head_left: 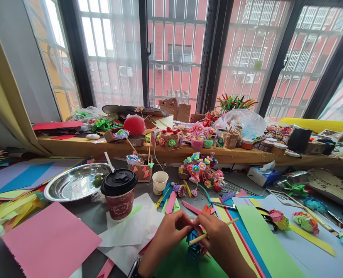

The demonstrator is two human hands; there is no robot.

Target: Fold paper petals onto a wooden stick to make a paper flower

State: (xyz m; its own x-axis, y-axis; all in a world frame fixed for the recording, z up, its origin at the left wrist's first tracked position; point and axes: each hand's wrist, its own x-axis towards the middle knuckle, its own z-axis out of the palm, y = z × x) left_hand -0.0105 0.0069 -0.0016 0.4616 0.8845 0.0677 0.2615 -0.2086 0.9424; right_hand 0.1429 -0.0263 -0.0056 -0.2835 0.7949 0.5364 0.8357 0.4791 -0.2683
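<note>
My left hand (173,233) and my right hand (217,235) meet low in the middle, fingertips pinched close together. Beneath and between them is a blue folded-paper flower (193,247) with pink-red bits showing at its side. The left fingers close at the top of this flower, and the small part they pinch is mostly hidden. A thin wooden stick (198,239) slants through my right hand, held between the fingers, one end pointing left and the other sticking out to the right. Green paper (174,260) lies under the hands.
A lidded cup (119,197) with a straw, a steel plate (58,185) and a pink paper sheet (52,243) stand or lie left. Ahead are a paper cup (160,182) and yarn flowers (198,170). Paper strips, scissors (225,205) and folded paper flowers (279,219) lie right.
</note>
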